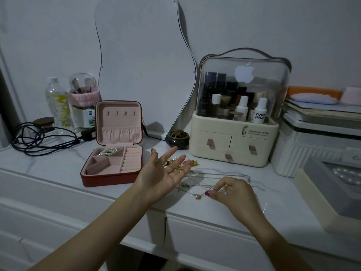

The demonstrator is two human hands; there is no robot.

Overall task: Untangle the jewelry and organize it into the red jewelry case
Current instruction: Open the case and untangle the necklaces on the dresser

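1. Dim room, pale wall, wavy mirror (144,61) leaning at the back of a white marble-look desk (58,165).
2. Red jewelry case (114,153) stands open on the desk, left of my hands; lid upright, pink lining, four hooks and a pocket in the lid.
3. Pearl piece (106,151) lies in the case's back-left compartment; the other compartments and ring rolls look bare.
4. My left hand (166,173) is palm up over the desk, just right of the case, fingers (178,160) spread and straight; a thin gold chain (170,166) with small bits lies draped across them.
5. My right hand (232,190) is low over the desk, thumb and forefinger pinching a thin silver necklace (207,187); other fingers curled.
6. A small rose-gold pendant (197,196) lies on the desk just left of my right thumb.
7. More tangled silver chains (220,174) are spread on the desk between my hands and behind the right one.
8. Small gold earrings (194,162) sit just behind my left fingertips.
9. Cream makeup organizer (234,147) with clear dome and drawers stands behind right; dark round incense burner (176,138) beside it.
10. Back left: water bottle (56,102), brush holder (84,98), black cable (43,139).
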